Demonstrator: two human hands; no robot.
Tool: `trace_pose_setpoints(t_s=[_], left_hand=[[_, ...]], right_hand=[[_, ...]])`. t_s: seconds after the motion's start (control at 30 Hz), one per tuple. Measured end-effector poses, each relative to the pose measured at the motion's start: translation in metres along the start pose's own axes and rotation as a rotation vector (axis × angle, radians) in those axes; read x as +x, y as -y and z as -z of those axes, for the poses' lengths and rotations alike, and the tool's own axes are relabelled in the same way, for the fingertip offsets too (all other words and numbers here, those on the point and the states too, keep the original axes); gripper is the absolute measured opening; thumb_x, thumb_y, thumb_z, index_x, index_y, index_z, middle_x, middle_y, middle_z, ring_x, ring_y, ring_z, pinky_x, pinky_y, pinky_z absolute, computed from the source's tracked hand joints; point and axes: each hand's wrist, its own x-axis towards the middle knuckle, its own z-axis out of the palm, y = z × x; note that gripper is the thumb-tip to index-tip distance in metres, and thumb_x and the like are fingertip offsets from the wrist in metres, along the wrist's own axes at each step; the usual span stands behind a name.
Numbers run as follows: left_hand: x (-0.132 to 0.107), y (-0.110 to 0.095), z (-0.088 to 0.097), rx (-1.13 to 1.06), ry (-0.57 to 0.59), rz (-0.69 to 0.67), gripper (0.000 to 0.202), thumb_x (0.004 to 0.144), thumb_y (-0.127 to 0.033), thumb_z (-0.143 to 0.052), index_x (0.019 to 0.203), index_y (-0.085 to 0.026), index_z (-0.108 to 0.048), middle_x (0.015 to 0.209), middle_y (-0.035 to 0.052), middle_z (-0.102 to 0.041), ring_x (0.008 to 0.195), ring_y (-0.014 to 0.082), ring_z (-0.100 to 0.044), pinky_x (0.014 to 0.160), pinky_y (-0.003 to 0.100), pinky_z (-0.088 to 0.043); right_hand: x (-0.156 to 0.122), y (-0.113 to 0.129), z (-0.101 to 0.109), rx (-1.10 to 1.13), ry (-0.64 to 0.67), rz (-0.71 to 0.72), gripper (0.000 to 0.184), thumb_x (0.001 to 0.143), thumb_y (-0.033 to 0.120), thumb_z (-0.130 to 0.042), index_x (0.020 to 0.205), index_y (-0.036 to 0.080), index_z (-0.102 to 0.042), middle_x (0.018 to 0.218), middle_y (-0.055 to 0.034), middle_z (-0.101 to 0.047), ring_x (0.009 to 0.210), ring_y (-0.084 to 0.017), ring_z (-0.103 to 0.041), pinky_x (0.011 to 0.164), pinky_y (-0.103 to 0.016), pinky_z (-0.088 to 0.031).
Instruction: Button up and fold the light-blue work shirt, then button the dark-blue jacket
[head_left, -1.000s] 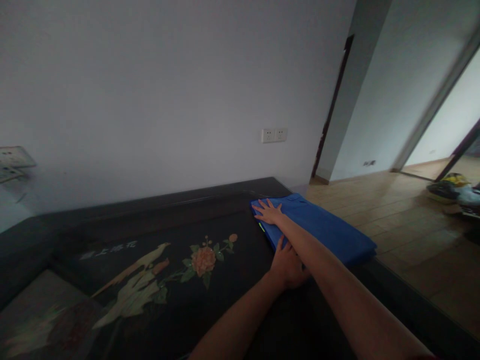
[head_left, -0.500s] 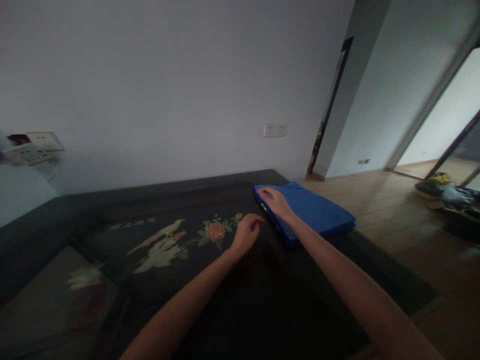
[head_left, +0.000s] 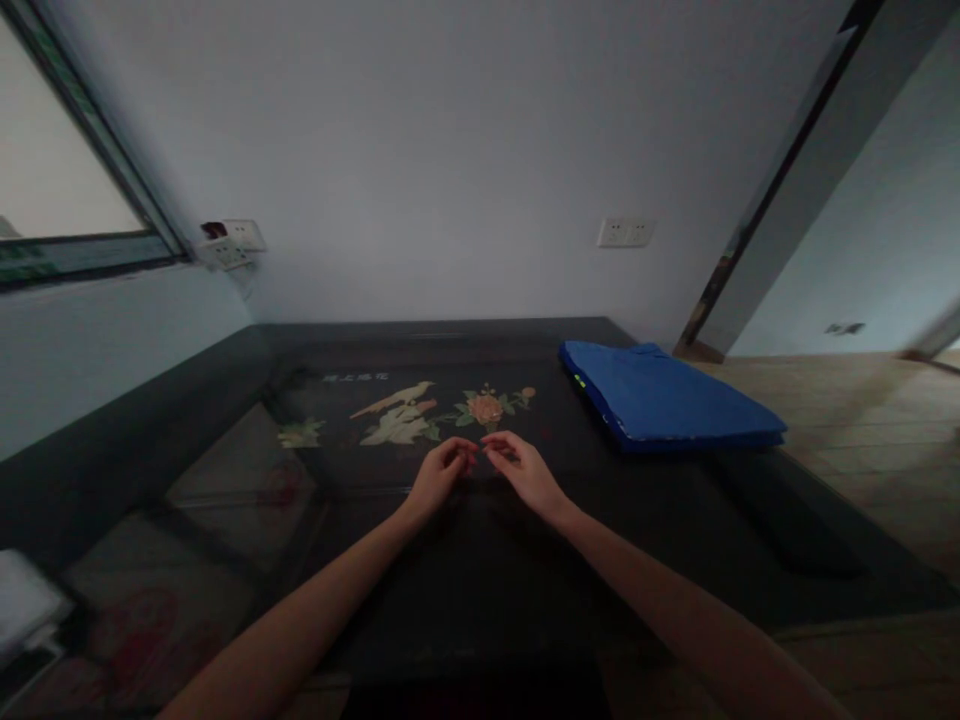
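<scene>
Over the middle of the dark table, my left hand has loosely curved fingers with nothing in them. Facing it, fingertips almost meeting, my right hand is also empty, its fingers bent and a little apart. Just beyond both hands lies the table's picture of a bird and flowers. To the right of my right hand rests a flat stack of folded blue cloth, with a small yellow-green mark on its left edge. Neither hand touches the stack.
A pale wall with a double socket stands behind the table. More sockets sit in the left corner, by a window. A white object is at the near left. Wooden floor runs along the right.
My right hand has left the blue cloth stack and come in beside my left hand. The view has turned left, bringing the window in; the stack still lies on the table.
</scene>
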Motion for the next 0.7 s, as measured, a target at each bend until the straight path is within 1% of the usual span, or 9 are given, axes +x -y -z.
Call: trace_pose_setpoints(t_s=[0.07, 0.13, 0.23, 0.3, 0.4, 0.57, 0.7], left_hand=[[-0.004, -0.002, -0.002, 0.135, 0.066, -0.067, 0.021, 0.084, -0.021, -0.042, 0.092, -0.014, -0.060, 0.072, 0.0000, -0.059, 0.064, 0.0114, -0.054, 0.061, 0.021, -0.042], [-0.008, -0.006, -0.003, 0.301, 0.158, -0.140, 0.022, 0.084, -0.016, -0.040, 0.092, -0.016, -0.061, 0.073, -0.0001, -0.061, 0.067, 0.0119, -0.055, 0.064, 0.022, -0.042], [-0.014, -0.013, -0.003, 0.492, 0.295, -0.230, 0.024, 0.084, -0.012, -0.041, 0.092, -0.018, -0.062, 0.082, 0.0012, -0.064, 0.076, 0.0134, -0.058, 0.071, 0.023, -0.044], [-0.017, -0.016, -0.003, 0.555, 0.360, -0.277, 0.024, 0.084, -0.012, -0.042, 0.094, -0.019, -0.062, 0.090, 0.0024, -0.065, 0.083, 0.0146, -0.059, 0.077, 0.024, -0.044], [-0.018, -0.015, -0.003, 0.589, 0.405, -0.321, 0.023, 0.085, -0.014, -0.044, 0.098, -0.020, -0.062, 0.096, 0.0036, -0.065, 0.088, 0.0158, -0.059, 0.081, 0.025, -0.045], [-0.017, -0.011, -0.002, 0.604, 0.430, -0.343, 0.022, 0.086, -0.016, -0.045, 0.097, -0.019, -0.063, 0.095, 0.0043, -0.064, 0.087, 0.0159, -0.059, 0.079, 0.025, -0.045], [-0.018, -0.011, -0.002, 0.613, 0.441, -0.366, 0.022, 0.086, -0.015, -0.044, 0.097, -0.019, -0.063, 0.097, 0.0041, -0.064, 0.090, 0.0158, -0.059, 0.081, 0.024, -0.045]], right_hand=[[-0.008, 0.000, -0.001, -0.037, -0.028, 0.011, 0.019, 0.086, 0.030, -0.051, 0.096, 0.019, -0.063, 0.094, -0.0056, -0.066, 0.086, -0.017, -0.061, 0.070, -0.028, -0.049], [-0.010, -0.002, 0.002, -0.095, -0.043, 0.035, 0.020, 0.087, 0.031, -0.049, 0.092, 0.019, -0.064, 0.085, -0.0039, -0.065, 0.079, -0.016, -0.061, 0.067, -0.027, -0.047], [-0.006, -0.008, 0.009, -0.122, -0.034, 0.052, 0.022, 0.087, 0.034, -0.049, 0.093, 0.019, -0.064, 0.074, -0.0016, -0.062, 0.068, -0.015, -0.059, 0.063, -0.026, -0.046], [-0.003, -0.013, 0.011, -0.106, -0.006, 0.041, 0.022, 0.088, 0.034, -0.048, 0.093, 0.018, -0.063, 0.070, -0.0005, -0.060, 0.065, -0.014, -0.058, 0.062, -0.026, -0.046], [-0.002, -0.017, 0.009, -0.109, 0.045, 0.035, 0.022, 0.088, 0.035, -0.048, 0.093, 0.019, -0.062, 0.068, 0.0005, -0.059, 0.063, -0.013, -0.057, 0.061, -0.025, -0.045], [-0.004, -0.019, 0.005, -0.170, 0.099, 0.048, 0.025, 0.090, 0.035, -0.046, 0.086, 0.018, -0.064, 0.064, 0.0011, -0.058, 0.057, -0.012, -0.053, 0.055, -0.023, -0.040], [-0.004, -0.018, 0.005, -0.216, 0.122, 0.076, 0.024, 0.089, 0.033, -0.048, 0.079, 0.018, -0.063, 0.066, 0.0001, -0.060, 0.060, -0.013, -0.054, 0.057, -0.024, -0.039]])
